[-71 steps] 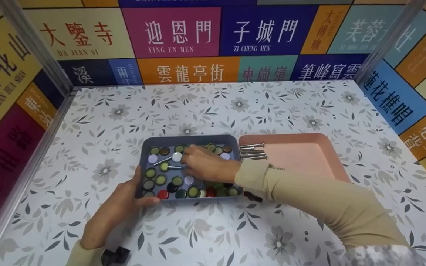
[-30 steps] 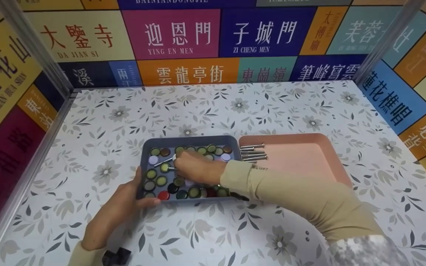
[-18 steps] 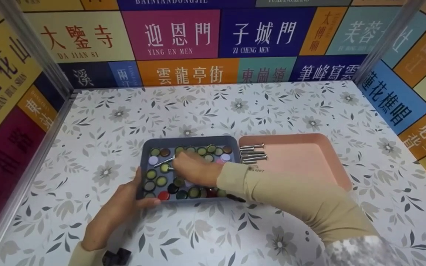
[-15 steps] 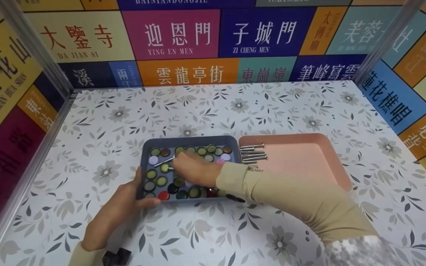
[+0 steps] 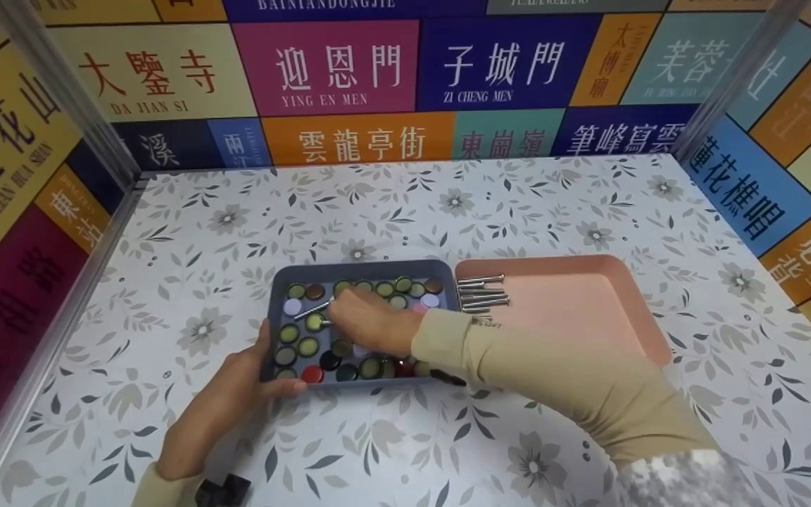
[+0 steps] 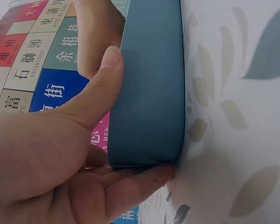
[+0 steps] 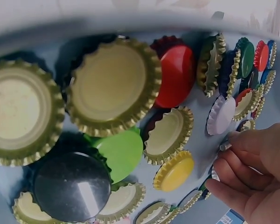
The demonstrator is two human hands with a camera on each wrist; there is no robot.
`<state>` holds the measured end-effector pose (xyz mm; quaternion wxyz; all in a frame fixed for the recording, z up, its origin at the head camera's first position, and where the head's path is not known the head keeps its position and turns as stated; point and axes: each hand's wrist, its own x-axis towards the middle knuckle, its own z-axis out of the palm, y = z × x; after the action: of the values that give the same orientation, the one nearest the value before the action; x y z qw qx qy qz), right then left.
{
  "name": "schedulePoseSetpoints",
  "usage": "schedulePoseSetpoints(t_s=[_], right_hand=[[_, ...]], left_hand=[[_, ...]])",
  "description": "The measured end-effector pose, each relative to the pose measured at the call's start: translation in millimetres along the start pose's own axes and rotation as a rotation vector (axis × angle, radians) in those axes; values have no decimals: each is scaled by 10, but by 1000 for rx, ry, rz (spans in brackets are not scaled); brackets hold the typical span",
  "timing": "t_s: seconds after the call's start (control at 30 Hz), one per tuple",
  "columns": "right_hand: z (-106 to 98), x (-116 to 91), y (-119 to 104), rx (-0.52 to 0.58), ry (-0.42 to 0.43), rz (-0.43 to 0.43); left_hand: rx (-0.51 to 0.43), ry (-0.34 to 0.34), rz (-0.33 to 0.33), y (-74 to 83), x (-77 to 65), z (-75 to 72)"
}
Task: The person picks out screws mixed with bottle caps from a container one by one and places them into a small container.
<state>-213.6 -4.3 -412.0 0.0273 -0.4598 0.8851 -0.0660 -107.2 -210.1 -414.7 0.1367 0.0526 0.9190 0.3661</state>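
Observation:
A blue-grey tray [image 5: 363,270] full of loose bottle caps [image 5: 308,346] lies in the middle of the head view. At its near left corner my left hand [image 5: 219,394] holds the tray, thumb on the near wall, fingers round the side, as the left wrist view shows. My right hand [image 5: 374,324] is down inside the tray among the caps. In the right wrist view, its thumb and finger pinch a screw [image 7: 225,146]; only the short threaded end shows. Another screw [image 5: 312,310] lies in the tray just left of that hand.
A pink tray [image 5: 567,303] stands against the right side of the blue-grey one, with several screws [image 5: 483,299] along its left side. My right sleeve [image 5: 553,380] crosses its near part. Printed panels [image 5: 349,67] close off the back and both sides.
My right hand has moved slightly left and come down over the screw lying there, covering most of it. It has stayed nearly still for the last half second. The left hand keeps its place.

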Motion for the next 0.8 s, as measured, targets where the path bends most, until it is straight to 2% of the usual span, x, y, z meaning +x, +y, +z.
schedulePoseSetpoints(t_s=[0.17,0.33,0.5,0.67,0.8], right_hand=[[-28,-18,11,38,-22,6],[-40,-35,33,49,-8,-2],[-47,-49,63,12,26,-18],[-39,-93,92,-47,72,-30],[-52,-149,124,-42,104,-49]], left_hand=[[-4,3,5,8,0,-1],[3,7,19,9,-2,-5],[-4,4,23,0,-5,-7],[4,-9,-10,8,-4,-4],[5,-16,-41,17,3,1]])
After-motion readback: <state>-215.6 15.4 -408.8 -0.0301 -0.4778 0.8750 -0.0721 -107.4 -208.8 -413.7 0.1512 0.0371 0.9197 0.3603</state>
